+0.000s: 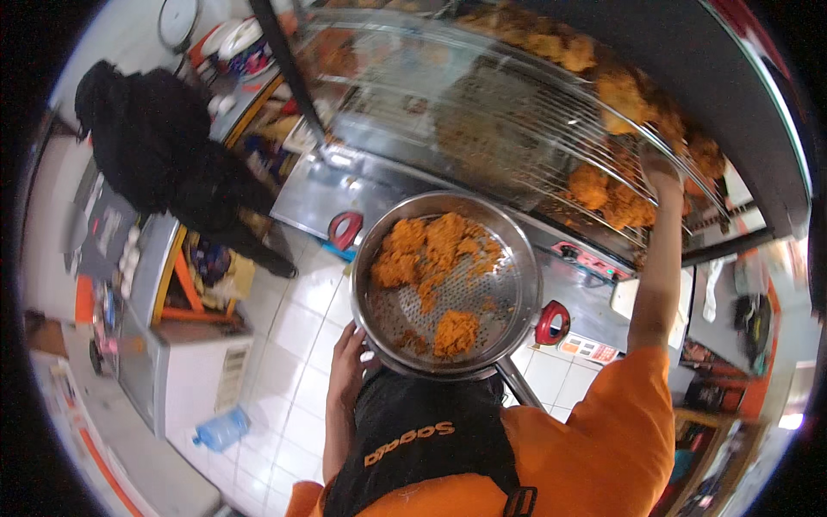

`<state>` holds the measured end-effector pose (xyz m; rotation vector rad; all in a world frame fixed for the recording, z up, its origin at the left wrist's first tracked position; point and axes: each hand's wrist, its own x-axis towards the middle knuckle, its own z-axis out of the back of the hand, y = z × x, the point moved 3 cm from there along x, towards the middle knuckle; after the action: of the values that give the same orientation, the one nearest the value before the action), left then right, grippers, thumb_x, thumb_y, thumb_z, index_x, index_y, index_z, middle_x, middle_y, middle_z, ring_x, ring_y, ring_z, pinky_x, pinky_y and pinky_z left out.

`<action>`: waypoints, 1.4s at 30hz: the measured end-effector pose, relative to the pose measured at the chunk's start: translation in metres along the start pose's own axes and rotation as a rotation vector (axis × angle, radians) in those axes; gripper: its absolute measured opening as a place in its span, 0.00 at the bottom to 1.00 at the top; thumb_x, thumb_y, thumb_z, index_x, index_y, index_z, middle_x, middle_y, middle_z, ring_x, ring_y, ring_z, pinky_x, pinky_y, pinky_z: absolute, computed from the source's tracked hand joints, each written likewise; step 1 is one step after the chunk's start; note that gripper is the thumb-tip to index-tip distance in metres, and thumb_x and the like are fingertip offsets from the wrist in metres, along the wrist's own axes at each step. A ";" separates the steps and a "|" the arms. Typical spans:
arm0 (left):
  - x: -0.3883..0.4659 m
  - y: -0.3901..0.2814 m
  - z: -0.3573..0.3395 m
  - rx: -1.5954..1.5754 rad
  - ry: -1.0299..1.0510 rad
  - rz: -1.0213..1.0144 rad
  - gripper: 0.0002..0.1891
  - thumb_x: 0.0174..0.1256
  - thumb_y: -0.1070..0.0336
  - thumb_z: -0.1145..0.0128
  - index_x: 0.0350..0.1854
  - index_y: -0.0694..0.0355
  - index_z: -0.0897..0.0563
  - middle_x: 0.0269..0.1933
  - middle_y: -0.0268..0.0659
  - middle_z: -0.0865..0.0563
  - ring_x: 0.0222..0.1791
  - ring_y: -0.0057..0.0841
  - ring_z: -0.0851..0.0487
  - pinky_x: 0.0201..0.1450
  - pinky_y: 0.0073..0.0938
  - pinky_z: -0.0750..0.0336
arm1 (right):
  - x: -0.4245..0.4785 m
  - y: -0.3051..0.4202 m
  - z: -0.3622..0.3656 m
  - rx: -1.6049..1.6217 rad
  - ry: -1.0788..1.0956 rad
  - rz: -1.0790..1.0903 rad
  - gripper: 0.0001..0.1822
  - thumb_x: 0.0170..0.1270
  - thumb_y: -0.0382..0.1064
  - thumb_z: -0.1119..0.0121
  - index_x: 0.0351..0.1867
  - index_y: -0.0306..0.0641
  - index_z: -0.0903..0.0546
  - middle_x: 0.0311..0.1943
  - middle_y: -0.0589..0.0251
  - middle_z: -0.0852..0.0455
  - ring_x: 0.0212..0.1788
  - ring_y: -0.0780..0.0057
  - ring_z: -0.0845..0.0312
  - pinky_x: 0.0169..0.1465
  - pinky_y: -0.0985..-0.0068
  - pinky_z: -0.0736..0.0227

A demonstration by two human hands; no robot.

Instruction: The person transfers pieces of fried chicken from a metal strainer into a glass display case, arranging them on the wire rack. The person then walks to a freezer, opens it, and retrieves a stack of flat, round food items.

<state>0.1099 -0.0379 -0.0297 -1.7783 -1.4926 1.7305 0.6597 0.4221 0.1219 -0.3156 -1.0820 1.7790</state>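
Note:
My left hand supports the near left rim of a round steel steamer pan with a perforated base and red side handles. Several pieces of orange-brown fried chicken and loose crumbs lie in the pan. My right arm reaches into a glass display warmer at the upper right. There my right hand is among fried chicken pieces by the wire racks; its fingers are partly hidden, so what they hold cannot be told.
A person in black leans over a counter at the left. A steel counter runs below the warmer. A blue plastic bottle lies on the tiled floor. The warmer's dark frame post slants down at the upper left.

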 end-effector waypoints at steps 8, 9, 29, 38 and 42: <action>-0.006 -0.001 -0.005 -0.014 -0.044 0.002 0.31 0.81 0.51 0.47 0.78 0.65 0.31 0.53 0.38 0.15 0.46 0.27 0.15 0.44 0.36 0.14 | -0.097 0.129 0.267 0.971 -0.184 0.373 0.26 0.61 0.35 0.35 0.63 0.34 0.20 0.58 0.49 0.15 0.55 0.51 0.16 0.61 0.53 0.22; -0.003 0.000 -0.003 -0.008 -0.025 0.014 0.32 0.81 0.52 0.46 0.79 0.65 0.33 0.53 0.38 0.15 0.48 0.27 0.16 0.46 0.37 0.14 | -0.098 0.158 0.277 1.338 0.127 0.556 0.28 0.59 0.30 0.37 0.64 0.35 0.20 0.60 0.50 0.15 0.61 0.49 0.19 0.67 0.55 0.25; 0.005 -0.002 -0.001 -0.005 0.034 0.012 0.36 0.80 0.52 0.45 0.80 0.71 0.39 0.51 0.41 0.15 0.46 0.29 0.14 0.38 0.32 0.15 | -0.083 0.196 0.245 3.146 1.140 0.252 0.42 0.70 0.66 0.41 0.74 0.37 0.30 0.57 0.33 0.14 0.32 0.62 0.12 0.32 0.67 0.13; 0.005 0.000 0.000 -0.019 0.041 0.004 0.34 0.80 0.52 0.45 0.78 0.69 0.36 0.55 0.40 0.14 0.48 0.29 0.14 0.41 0.33 0.15 | -0.094 0.175 0.238 3.094 0.712 -0.057 0.37 0.70 0.54 0.32 0.73 0.36 0.30 0.57 0.35 0.15 0.44 0.61 0.11 0.47 0.67 0.14; 0.007 0.002 0.001 0.017 0.029 -0.006 0.29 0.82 0.49 0.48 0.75 0.63 0.30 0.52 0.37 0.15 0.46 0.28 0.14 0.45 0.40 0.12 | -0.086 0.143 0.279 2.014 -0.095 -0.103 0.41 0.57 0.43 0.19 0.70 0.37 0.27 0.57 0.48 0.15 0.53 0.59 0.13 0.56 0.65 0.18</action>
<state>0.1082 -0.0336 -0.0354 -1.7807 -1.4653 1.7023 0.4368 0.1865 0.1460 1.0110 0.9079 1.9125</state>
